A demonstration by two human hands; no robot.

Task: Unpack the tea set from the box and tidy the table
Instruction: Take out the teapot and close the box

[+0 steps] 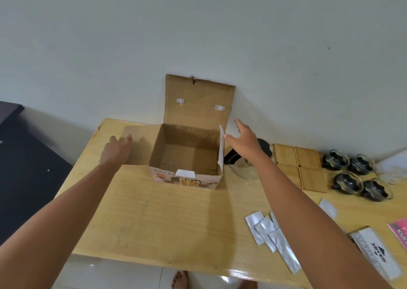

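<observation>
An open cardboard box (187, 156) stands on the wooden table (154, 218), its inside bare and its back lid flap upright against the wall. My left hand (116, 149) rests flat on the box's left flap, fingers apart. My right hand (244, 137) hovers open beside the box's right flap, holding nothing. Right of the box lie a glass teapot with a black lid (248, 163), partly hidden by my right arm, several bamboo coasters (299, 167) and several glass cups with dark inserts (356, 174).
Silver sachets (271, 233) lie near the table's front right. A white JOYKO package (376, 253) and a pink booklet (399, 233) sit at the right edge. A dark piece of furniture (24, 160) stands left of the table. Bare feet (180, 280) show below the front edge.
</observation>
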